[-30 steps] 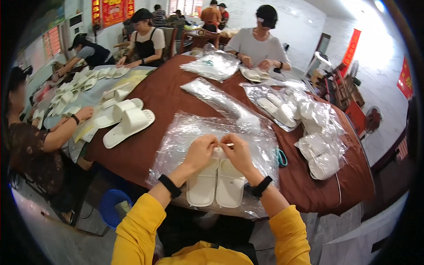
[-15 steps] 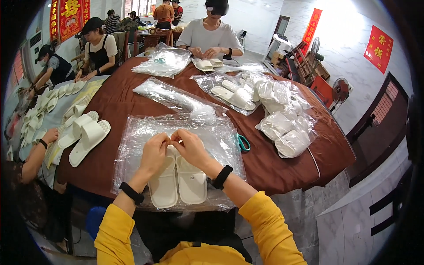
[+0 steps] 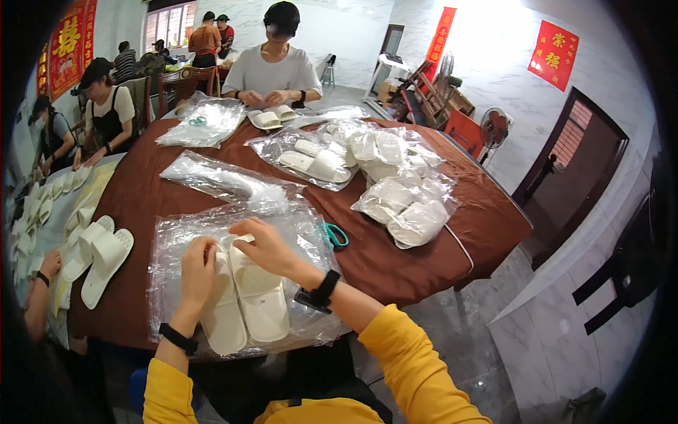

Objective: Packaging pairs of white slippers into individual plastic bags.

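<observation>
A pair of white slippers (image 3: 244, 300) lies side by side on a stack of clear plastic bags (image 3: 169, 247) at the near edge of the brown table (image 3: 395, 261). My left hand (image 3: 198, 267) rests on the left slipper's toe end with fingers curled over it. My right hand (image 3: 265, 246) presses on the top of the right slipper, fingers bent over its front. Both wrists wear black bands and the sleeves are yellow.
Teal-handled scissors (image 3: 335, 234) lie just right of the bags. Bagged slippers (image 3: 402, 201) pile up at the right, more clear bags (image 3: 226, 180) in the middle. Loose white slippers (image 3: 99, 258) lie to the left. Other people sit around the table, one opposite (image 3: 272, 67).
The view has swung to the right. My hands have dropped from pinching together above the slippers to resting on the slippers' toe ends.
</observation>
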### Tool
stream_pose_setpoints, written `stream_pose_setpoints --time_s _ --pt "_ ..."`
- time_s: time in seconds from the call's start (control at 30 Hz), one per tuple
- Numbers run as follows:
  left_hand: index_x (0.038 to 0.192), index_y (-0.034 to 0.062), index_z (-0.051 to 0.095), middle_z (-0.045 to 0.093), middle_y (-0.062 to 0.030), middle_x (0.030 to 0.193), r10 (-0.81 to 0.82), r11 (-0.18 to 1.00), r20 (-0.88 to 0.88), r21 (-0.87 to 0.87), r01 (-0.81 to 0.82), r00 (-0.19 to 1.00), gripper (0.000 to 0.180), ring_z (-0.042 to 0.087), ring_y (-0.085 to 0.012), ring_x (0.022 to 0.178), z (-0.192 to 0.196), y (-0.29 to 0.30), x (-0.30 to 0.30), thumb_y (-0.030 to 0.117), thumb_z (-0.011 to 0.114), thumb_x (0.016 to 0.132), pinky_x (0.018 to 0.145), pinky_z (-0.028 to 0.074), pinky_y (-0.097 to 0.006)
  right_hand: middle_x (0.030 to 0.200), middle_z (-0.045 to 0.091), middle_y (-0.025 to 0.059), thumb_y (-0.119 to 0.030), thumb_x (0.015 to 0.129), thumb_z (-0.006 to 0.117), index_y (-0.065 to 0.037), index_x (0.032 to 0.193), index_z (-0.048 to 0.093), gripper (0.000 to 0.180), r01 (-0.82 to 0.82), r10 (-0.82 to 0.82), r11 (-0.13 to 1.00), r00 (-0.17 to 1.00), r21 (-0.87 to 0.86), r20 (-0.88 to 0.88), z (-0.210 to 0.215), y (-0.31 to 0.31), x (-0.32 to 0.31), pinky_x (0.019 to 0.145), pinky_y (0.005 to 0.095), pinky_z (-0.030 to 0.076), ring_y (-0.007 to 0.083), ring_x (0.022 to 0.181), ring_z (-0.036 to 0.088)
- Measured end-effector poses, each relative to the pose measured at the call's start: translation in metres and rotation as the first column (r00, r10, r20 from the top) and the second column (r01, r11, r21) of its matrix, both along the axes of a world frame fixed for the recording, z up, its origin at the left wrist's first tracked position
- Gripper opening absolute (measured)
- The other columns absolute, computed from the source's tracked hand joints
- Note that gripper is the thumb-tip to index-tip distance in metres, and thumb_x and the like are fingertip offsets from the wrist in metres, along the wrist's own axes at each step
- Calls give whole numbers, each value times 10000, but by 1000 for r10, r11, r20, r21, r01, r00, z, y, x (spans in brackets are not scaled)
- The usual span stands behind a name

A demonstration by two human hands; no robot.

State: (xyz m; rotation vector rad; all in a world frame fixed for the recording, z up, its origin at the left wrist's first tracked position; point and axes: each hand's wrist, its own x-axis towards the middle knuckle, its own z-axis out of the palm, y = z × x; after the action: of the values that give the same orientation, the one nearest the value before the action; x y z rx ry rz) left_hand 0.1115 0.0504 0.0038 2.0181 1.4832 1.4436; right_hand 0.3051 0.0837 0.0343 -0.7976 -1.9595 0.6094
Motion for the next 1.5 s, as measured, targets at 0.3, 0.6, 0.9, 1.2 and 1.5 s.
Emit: stream_pose_setpoints --time_s 0.3,0.6,0.9,1.2,1.5 --pt "1193 10 598 562 -148 1156 -59 998 210 -4 61 976 301 590 -214 849 12 -10 7 -3 568 893 746 526 -315 1125 633 177 -101 813 708 -28 1015 670 217 451 -518 850 811 273 272 29 -18 195 914 424 476 354 1043 595" --pt "1203 112 618 559 -169 1214 -70 997 -465 -8 75 882 349 567 -367 1095 17 -111 26 236 651 879 944 474 -449 1572 226 209 -397 751 805 -162 1542 252 994 750 -777 519 214 410 592 -36 10 272 1084 672 245 426 1441 220" --pt "1397 178 507 532 -173 1257 93 995 -513 81 -60 854 506 467 -341 1167 -25 -99 44 409 545 949 924 439 -511 1482 391 209 -280 888 662 -264 1447 450 597 738 -666 517 29 433 745 -36 40 288 998 674 370 466 1308 412" --pt "1309 94 583 604 -184 1170 124 990 -475 114 -79 871 515 516 -354 1067 -39 -92 35 381 583 882 945 379 -537 1377 536 196 32 845 525 -45 1239 616 412 199 -287 957 755 211 590 -5 -50 260 1125 474 347 406 1335 428" --pt "1288 87 587 540 -200 1235 50 998 -467 -18 -66 883 493 434 -381 1145 -12 -96 43 322 641 858 989 349 -525 1436 496 152 38 860 532 -173 1191 685 421 578 -638 750 505 321 582 3 -186 330 1115 492 315 377 1349 414"
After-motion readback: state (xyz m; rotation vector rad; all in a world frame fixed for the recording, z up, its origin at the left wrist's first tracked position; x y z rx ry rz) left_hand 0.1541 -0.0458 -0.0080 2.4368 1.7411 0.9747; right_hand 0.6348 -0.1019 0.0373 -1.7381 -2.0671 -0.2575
